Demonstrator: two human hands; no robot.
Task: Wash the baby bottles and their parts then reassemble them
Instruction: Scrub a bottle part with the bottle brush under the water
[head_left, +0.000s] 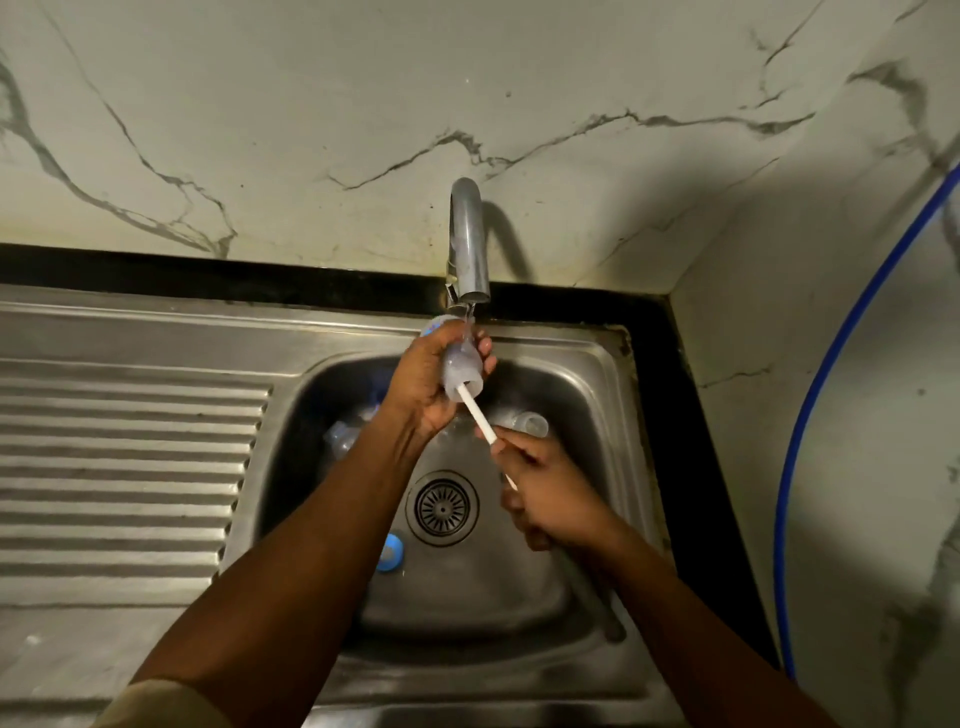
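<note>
My left hand (423, 384) grips a clear baby bottle (461, 366) just under the steel tap (469, 249), mouth pointing down toward me. A thin stream of water falls onto the bottle. My right hand (545, 488) holds the white handle of a bottle brush (478, 415), whose head is inside the bottle. In the basin behind the hands lie another clear bottle (345, 436) on the left and a clear cap or cup (530, 423) on the right. A blue and white part (388, 553) lies left of the drain.
The steel sink (613, 395) has a round drain strainer (442, 508) in its middle and a ribbed draining board (124, 467) to the left. Marble wall stands behind. A blue hose (810, 415) runs down the right wall.
</note>
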